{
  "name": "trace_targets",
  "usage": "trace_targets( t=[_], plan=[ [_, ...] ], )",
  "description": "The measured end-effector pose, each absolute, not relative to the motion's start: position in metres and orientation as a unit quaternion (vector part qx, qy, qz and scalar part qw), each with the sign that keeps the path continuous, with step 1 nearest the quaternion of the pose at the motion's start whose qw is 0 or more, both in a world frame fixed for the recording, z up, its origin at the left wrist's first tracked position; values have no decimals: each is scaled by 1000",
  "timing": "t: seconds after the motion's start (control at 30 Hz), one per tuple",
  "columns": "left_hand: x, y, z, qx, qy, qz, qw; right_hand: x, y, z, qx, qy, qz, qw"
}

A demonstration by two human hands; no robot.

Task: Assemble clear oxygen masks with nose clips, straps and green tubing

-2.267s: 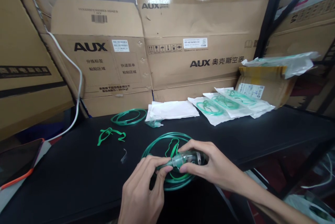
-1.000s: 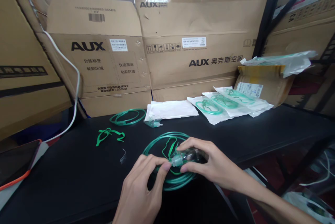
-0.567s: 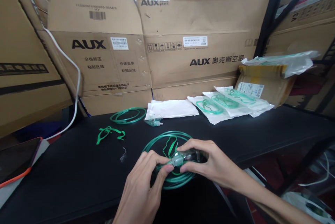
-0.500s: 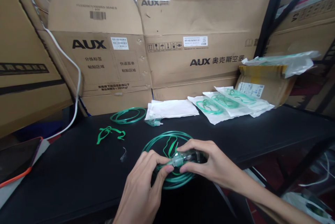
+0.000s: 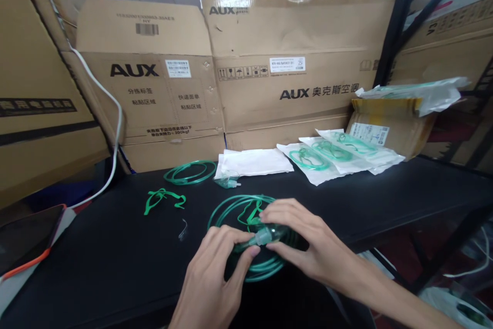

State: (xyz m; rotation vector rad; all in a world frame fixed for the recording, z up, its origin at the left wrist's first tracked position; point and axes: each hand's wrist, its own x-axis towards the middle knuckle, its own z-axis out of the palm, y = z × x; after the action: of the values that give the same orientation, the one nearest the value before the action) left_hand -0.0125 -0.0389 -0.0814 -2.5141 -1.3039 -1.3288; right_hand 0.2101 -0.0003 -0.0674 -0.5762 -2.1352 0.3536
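I find the left hand (image 5: 215, 275) closed on the end of a green tube (image 5: 248, 243), thumb and forefinger pinching it beside a pale connector (image 5: 263, 236). The right hand (image 5: 306, 239) curves around the clear mask (image 5: 277, 231) to which that connector belongs, fingers above and thumb below; how firmly it grips I cannot tell. The hands are near one another, with the connector between them. I place the mask above the near edge of the black bench (image 5: 327, 190), over a coil of green tubing (image 5: 265, 269), with a green strap (image 5: 252, 212) looped beside the right fingertips. To the left I record a loose green strap (image 5: 164, 197) and a small clear strip (image 5: 183, 228). Further back are a second tubing coil (image 5: 188, 172), a second clear mask (image 5: 228, 182) and folded white sheets (image 5: 254, 163), the second mask just in front of the sheets. To their right I note overlapping packaged pouches (image 5: 333, 150) showing green tubing, lying in front of a small carton (image 5: 385, 118). A phone (image 5: 29, 236) with an orange edge sits at far left.
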Motion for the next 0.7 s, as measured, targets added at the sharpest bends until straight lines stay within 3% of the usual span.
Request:
trace_targets(
  t=[0.2, 0.43, 0.7],
  plan=[
    [-14, -40, -85, -827, -385, -408, 26, 223, 10, -74, -216, -894, -65, 387],
    [-19, -34, -72, -798, -452, -398, 13, 230, 5, -79, -221, -897, -72, 376],
    [-6, 3, -28, -834, -492, -238, 81, 228, 3, -90, -217, -887, -149, 380]
  ],
)
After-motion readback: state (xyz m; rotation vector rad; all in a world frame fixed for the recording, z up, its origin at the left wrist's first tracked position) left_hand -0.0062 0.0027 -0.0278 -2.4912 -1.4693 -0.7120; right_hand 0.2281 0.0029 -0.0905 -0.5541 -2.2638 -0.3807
